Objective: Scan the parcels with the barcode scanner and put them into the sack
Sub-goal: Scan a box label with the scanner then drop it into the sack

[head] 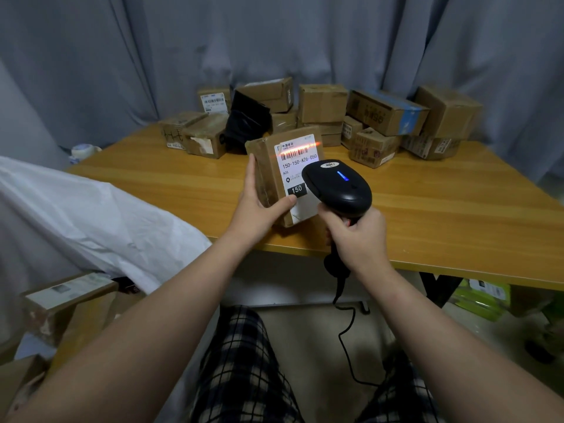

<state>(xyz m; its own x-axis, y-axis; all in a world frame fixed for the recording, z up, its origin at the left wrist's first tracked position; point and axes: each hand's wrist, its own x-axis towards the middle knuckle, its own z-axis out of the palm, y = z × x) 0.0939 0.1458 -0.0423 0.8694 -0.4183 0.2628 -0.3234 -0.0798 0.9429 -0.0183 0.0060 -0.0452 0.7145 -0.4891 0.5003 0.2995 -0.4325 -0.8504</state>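
My left hand (259, 206) holds a small brown cardboard parcel (268, 169) tilted up above the wooden table (442, 215), its white label facing me. A red scan line lies across the barcode at the top of the label. My right hand (357, 239) grips the handle of a black barcode scanner (338, 186), whose head points at the label and shows a blue light. The white woven sack (91, 221) lies at the left, beside the table's edge.
Several brown cardboard parcels (323, 102) and a black plastic package (247, 120) are stacked along the back of the table against a grey curtain. More boxes (64, 303) sit low at the left, under the sack. The scanner's cable (345, 340) hangs below the table.
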